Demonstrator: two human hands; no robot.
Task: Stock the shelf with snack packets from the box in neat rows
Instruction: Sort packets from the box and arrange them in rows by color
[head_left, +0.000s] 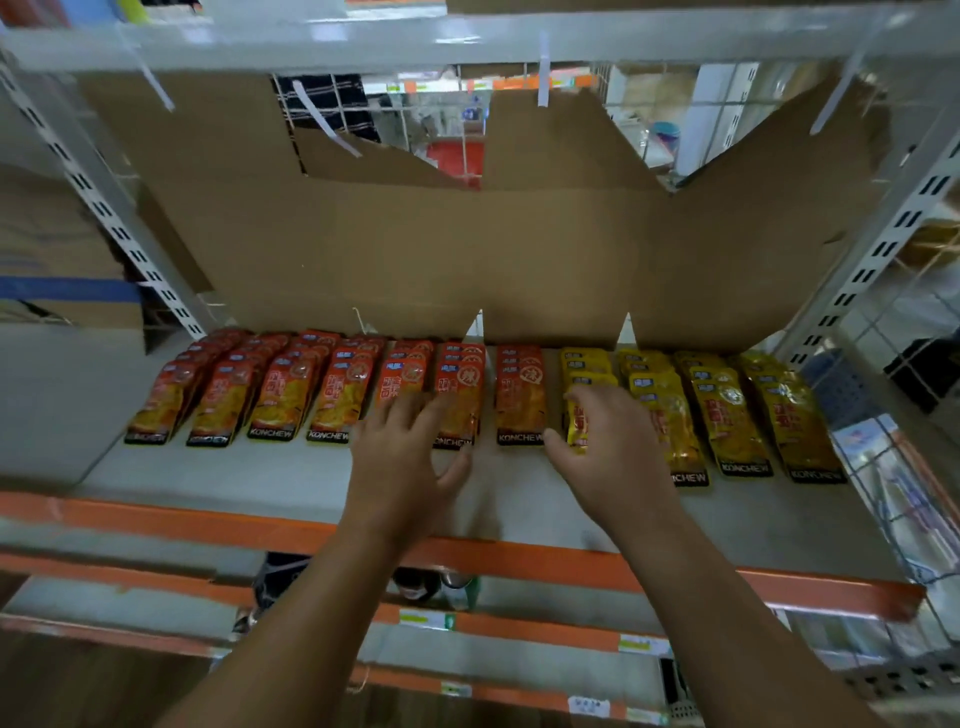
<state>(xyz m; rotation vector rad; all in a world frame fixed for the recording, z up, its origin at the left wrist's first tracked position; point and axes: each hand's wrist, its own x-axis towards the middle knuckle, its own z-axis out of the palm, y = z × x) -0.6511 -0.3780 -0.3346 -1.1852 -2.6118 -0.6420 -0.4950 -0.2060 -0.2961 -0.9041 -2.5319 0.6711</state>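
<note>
— Forearms (311, 597) reaching in over the orange rail (156, 519): what are you doing?

— Tidying, I'd say. On the left the orange packets (280, 395) lie overlapped in columns with their labels up, so each one reads from the aisle. My left hand (410, 447) is spread flat with straight fingers. It rests on the fifth and sixth orange columns and grips nothing; I seem to be pressing them level. My right hand (608, 441) covers the first column of yellow packets (737, 415), thumb out to the left. Whether it pinches the top packet or only pushes it, I cannot tell.

— And the box?

— Out of sight. Only a cardboard sheet (415, 249) stands behind the rows, as a back stop.

— Room to work?

— A bare strip of shelf (234, 467) runs in front of every column, so packets can slide forward to a common line. A narrow gap separates the last orange column from the yellows. At far right the wire mesh side (893, 493) stands just beside the last yellow column; I judge nothing more fits there.
</note>
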